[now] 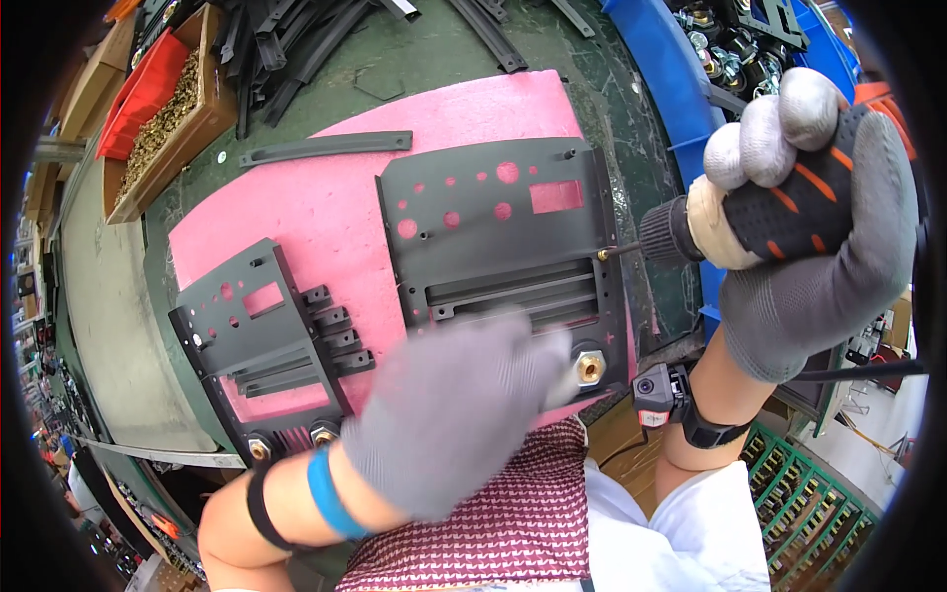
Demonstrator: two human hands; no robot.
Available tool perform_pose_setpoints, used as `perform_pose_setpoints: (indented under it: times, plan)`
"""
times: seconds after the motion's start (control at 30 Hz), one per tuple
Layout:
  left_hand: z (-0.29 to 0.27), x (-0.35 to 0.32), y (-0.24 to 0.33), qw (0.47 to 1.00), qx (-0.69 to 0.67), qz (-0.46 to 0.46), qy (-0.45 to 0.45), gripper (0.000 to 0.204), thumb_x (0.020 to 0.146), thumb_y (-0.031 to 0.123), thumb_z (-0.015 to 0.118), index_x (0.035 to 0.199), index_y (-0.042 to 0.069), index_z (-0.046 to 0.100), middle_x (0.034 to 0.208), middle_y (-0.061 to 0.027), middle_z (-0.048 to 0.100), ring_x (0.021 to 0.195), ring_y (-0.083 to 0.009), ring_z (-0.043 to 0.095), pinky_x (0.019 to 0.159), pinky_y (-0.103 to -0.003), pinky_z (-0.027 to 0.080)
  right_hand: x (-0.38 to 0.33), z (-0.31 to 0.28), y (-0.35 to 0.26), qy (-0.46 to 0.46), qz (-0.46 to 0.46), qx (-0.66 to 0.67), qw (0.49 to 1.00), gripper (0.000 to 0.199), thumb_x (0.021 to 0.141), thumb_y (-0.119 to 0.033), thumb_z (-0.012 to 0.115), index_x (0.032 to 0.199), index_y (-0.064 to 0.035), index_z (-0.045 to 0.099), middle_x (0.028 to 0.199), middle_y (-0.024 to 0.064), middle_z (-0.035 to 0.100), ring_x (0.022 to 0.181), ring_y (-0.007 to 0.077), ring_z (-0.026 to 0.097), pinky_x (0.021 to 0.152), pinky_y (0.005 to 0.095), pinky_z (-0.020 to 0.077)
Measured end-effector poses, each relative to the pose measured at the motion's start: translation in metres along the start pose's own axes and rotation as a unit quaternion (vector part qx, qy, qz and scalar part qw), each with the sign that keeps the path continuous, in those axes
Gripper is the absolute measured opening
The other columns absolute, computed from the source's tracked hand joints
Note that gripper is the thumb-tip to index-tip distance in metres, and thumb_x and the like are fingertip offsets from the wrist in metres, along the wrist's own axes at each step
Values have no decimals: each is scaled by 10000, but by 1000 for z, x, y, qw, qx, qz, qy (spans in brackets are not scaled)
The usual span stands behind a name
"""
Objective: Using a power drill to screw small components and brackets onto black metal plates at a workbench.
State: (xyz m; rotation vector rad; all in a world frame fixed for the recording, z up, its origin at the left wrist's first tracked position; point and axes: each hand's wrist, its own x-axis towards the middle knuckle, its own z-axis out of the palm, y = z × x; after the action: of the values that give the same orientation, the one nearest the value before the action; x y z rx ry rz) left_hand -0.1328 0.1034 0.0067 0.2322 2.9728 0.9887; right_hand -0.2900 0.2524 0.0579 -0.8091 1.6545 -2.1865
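Note:
My right hand (834, 281), in a grey glove, is wrapped round a black and orange power screwdriver (784, 212). Its thin bit reaches left to a small brass screw (603, 256) at the right edge of a dark metal panel (469, 247). Over the panel's lower part is my gloved left hand (449, 405), its fingers smeared by motion, hiding some of the slats (533, 293) there. Beside those fingers, a brass fitting with a hexagonal nut (589, 369) sits in the panel's lower right corner.
A second dark panel (222, 331) lies to the left on the pink foam sheet (340, 237). One loose dark strip (326, 148) rests behind it. At the far left stands a wooden box (202, 118) of small brass screws; a blue bin (661, 74) of metal parts is at the right.

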Motion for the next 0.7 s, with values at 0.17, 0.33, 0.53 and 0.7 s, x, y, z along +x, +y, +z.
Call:
perform_pose_setpoints:
  times: [0.17,0.33,0.53,0.7]
  plan:
    - [15,47,-36,996,89,-18,-12,443,861,331,639,1213,70,582,752,-77,551,640,-249,595,541,-376,478,11,-3,7,49,-8,10,999,312,979,-324,383,925,-26,457,780,60,420,651,155,407,630,303,367]
    - [28,39,-34,986,164,-21,-10,501,891,331,591,1305,58,522,795,-81,558,655,-235,601,540,-372,484,17,-12,6,-121,-7,18,992,273,992,-293,350,906,-39,405,789,35,388,652,137,425,624,301,382]
    - [27,43,-33,989,141,-39,-36,491,890,332,591,1290,54,531,799,-78,559,661,-226,604,548,-360,486,9,-12,15,-139,-35,-27,989,284,992,-310,371,979,-30,415,769,22,368,608,109,428,573,280,408]
    - [26,38,-34,991,124,-44,-34,482,899,339,577,1282,49,534,812,-86,570,679,-242,612,564,-370,489,-1,0,10,-92,-67,-8,993,268,961,-306,457,993,-40,444,770,29,405,616,125,455,570,278,425]
